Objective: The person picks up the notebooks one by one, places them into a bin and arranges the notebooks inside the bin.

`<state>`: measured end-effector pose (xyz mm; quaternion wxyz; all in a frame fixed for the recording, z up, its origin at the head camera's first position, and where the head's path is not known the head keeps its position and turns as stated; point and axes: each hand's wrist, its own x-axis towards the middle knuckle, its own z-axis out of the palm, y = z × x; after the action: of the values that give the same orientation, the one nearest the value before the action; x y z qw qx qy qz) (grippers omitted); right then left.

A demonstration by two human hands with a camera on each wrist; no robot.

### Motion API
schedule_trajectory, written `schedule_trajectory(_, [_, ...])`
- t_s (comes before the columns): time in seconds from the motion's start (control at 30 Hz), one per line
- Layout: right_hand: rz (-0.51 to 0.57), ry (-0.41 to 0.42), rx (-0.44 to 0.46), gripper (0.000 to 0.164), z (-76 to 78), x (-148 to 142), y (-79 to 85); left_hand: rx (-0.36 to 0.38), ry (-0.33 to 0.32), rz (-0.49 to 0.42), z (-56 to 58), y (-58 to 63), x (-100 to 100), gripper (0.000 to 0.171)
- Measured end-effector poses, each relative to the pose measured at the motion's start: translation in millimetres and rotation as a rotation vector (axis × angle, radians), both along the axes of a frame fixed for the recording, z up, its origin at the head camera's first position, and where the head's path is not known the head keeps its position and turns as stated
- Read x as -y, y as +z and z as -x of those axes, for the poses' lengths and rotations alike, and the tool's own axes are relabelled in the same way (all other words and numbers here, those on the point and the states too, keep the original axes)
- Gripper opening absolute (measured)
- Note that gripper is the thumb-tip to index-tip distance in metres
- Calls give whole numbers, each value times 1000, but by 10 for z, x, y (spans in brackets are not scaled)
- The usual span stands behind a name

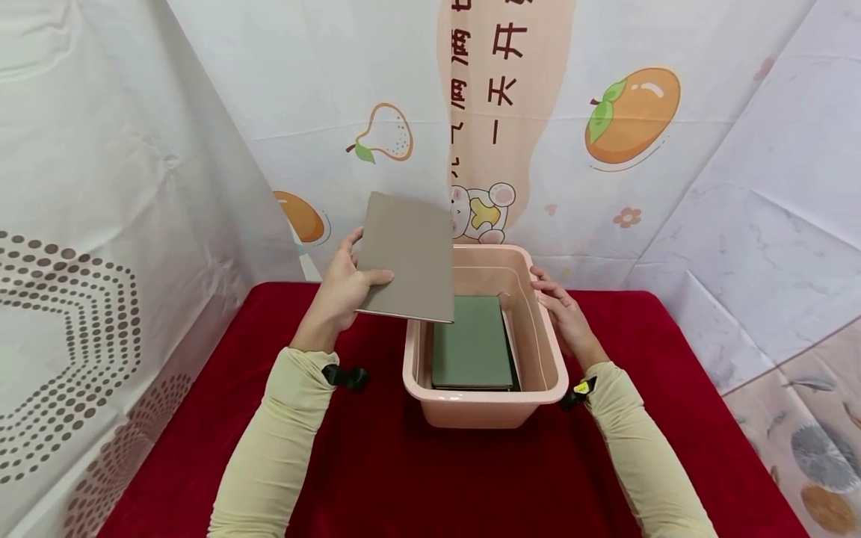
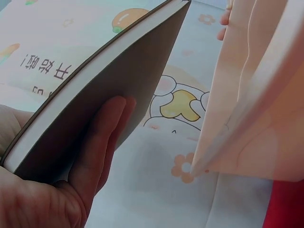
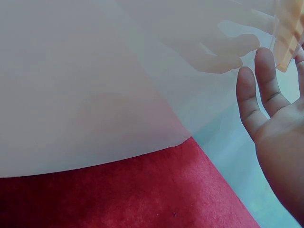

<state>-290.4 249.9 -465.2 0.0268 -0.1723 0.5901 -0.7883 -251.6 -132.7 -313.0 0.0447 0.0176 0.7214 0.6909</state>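
Note:
My left hand (image 1: 336,291) holds a grey-brown hardcover notebook (image 1: 410,258) at its left edge, the thumb on the cover and the other fingers behind it. The notebook is raised over the left rim of a pink plastic tub (image 1: 480,413). In the left wrist view white page edges show along the notebook (image 2: 102,76). Inside the tub lies a green book (image 1: 471,340), with a dark-edged one partly showing beneath it. Against the tub's right side rests my right hand (image 1: 568,321), its fingers extended along the rim and outer wall (image 3: 95,95).
A red cloth (image 1: 377,463) covers the table under the tub. Behind it hangs a white curtain (image 1: 303,90) printed with fruit and lettering; other patterned sheets (image 1: 67,336) hang at both sides. Black bands (image 1: 345,377) sit on both wrists.

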Motion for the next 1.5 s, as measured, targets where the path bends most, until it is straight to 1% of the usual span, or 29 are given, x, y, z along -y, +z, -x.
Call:
schedule_trajectory(0.13, [13,3,7,24,-3,-5,-7,14,4,2,13,-2,-48,96])
schedule_trajectory(0.33, [8,0,2,24,4,-15,-9,12,23,6,24,9,-123,97])
schedule_trajectory(0.57, [19,-1,-2,24,18,-20,7,48,34,15,59,25,-249,95])
schedule_trajectory(0.7, [23,2,-8,24,30,-14,10,53,40,30,77,61,-330,98])
schedule_trajectory(0.83, [13,6,-5,23,25,-12,0,52,22,50,93,104,-402,101])
schedule_trajectory(0.97, [8,10,-3,22,6,-10,-9,56,13,61,118,142,-489,100])
schedule_trajectory(1.2, [10,9,4,24,3,-7,-1,62,24,60,159,192,-660,96])
schedule_trajectory(1.4, [-7,7,0,24,3,-11,6,75,47,97,205,193,-734,92])
schedule_trajectory(1.5, [-12,4,0,23,3,-12,9,82,40,102,217,182,-764,95])
